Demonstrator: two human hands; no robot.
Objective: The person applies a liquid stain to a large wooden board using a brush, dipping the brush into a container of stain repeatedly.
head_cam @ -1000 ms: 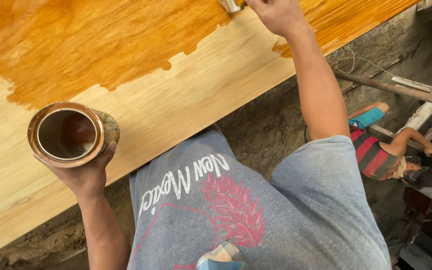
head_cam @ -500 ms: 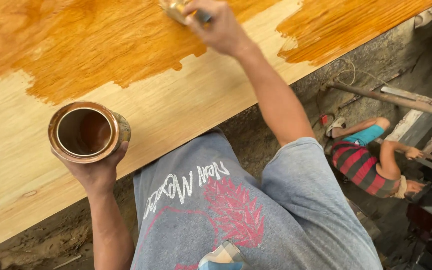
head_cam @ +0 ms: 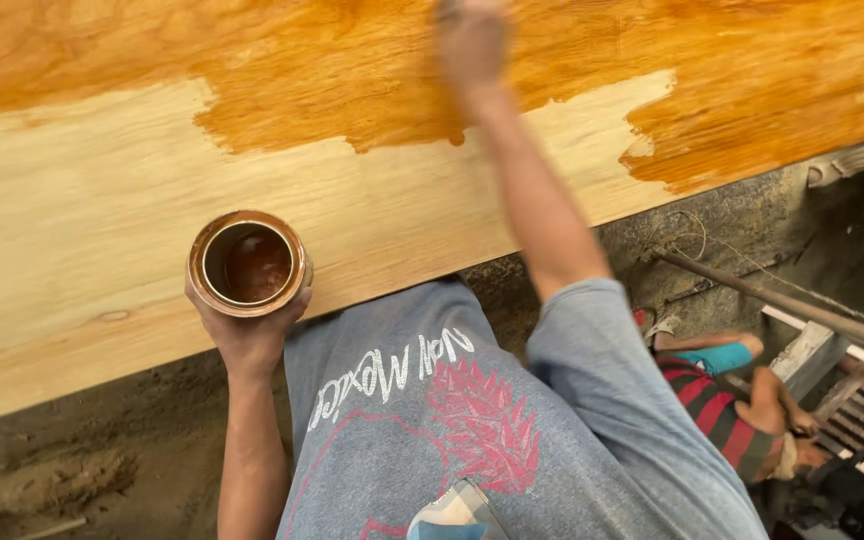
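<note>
1. Two hands are in view, both yours, over a large plywood sheet (head_cam: pixel 82 210) that runs across the upper part of the head view.
2. Your left hand (head_cam: pixel 244 330) is cupped around a small round tin (head_cam: pixel 248 264), fingers wrapped under and about its side, holding it upright over the near edge of the sheet.
3. That tin is open at the top; its rim is smeared brown and a dark reddish-brown liquid sits low inside.
4. Your right hand (head_cam: pixel 470 40) is stretched far out over the board, near the top edge of the picture. It is blurred, so you cannot tell how its fingers are set or what they hold.
5. Under that hand lies the stained area (head_cam: pixel 352 70), an amber-orange coat covering the far part of the sheet; the near part is pale, bare wood, with a ragged border between them.
6. Your grey shirt (head_cam: pixel 422 420) with white lettering and a red print fills the bottom centre.
7. Below the board is dark, sandy ground (head_cam: pixel 72 470).
8. At the lower right another person (head_cam: pixel 742 400), in a striped top, crouches beside a long pole (head_cam: pixel 782 305) and some wooden slats (head_cam: pixel 857 405).
</note>
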